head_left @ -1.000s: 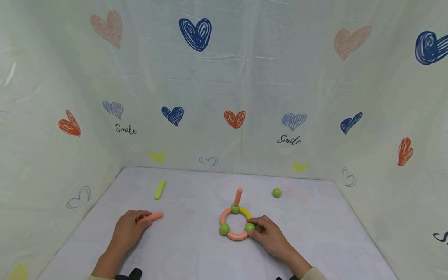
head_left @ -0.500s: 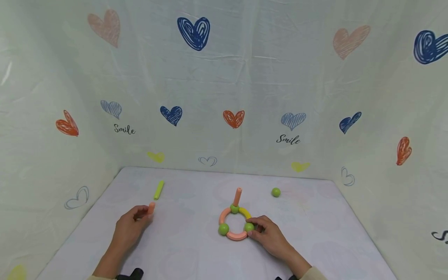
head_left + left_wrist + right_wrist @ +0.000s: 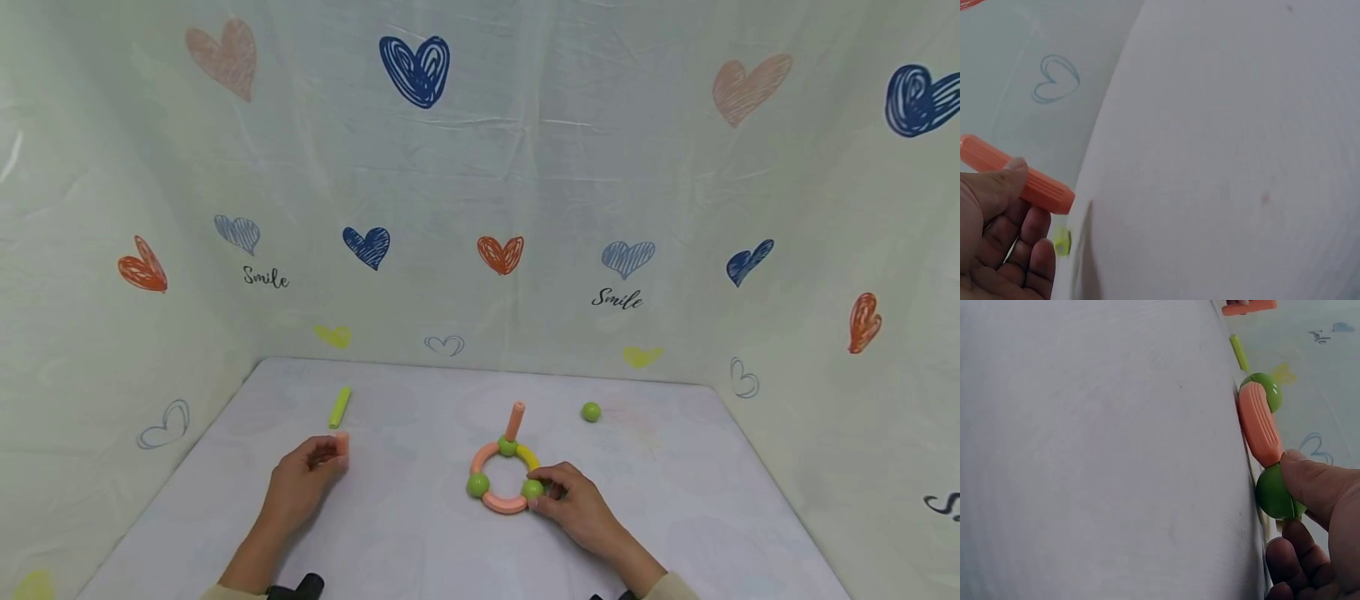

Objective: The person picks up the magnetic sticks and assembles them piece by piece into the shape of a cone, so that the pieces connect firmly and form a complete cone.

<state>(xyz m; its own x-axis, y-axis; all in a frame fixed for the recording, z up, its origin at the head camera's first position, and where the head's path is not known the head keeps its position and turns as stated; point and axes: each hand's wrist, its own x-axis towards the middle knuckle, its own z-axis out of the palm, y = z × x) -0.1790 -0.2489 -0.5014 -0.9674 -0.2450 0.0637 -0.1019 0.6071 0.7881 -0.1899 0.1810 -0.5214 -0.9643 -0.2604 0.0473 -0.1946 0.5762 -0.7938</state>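
Note:
My left hand (image 3: 303, 479) pinches a ridged orange rod (image 3: 1041, 187) between thumb and fingers over the table's left part. In the head view only one end of that rod shows past the fingertips. A toy ring lies right of centre, built of orange curved pieces (image 3: 504, 505), a yellow curved piece (image 3: 528, 457) and green balls. From its far ball (image 3: 507, 446) an orange rod (image 3: 514, 422) sticks out away from me. My right hand (image 3: 585, 512) pinches the ring's near-right green ball (image 3: 1275, 492), thumb on one side, fingers on the other.
A yellow-green rod (image 3: 341, 407) lies beyond my left hand. One loose green ball (image 3: 591, 412) sits at the back right. The white table (image 3: 420, 550) meets a curtain (image 3: 555, 317) printed with hearts at its back and sides.
My left hand has turned the orange rod from pointing right to pointing away, then moved right with it. The ring has turned slightly clockwise under my right hand.

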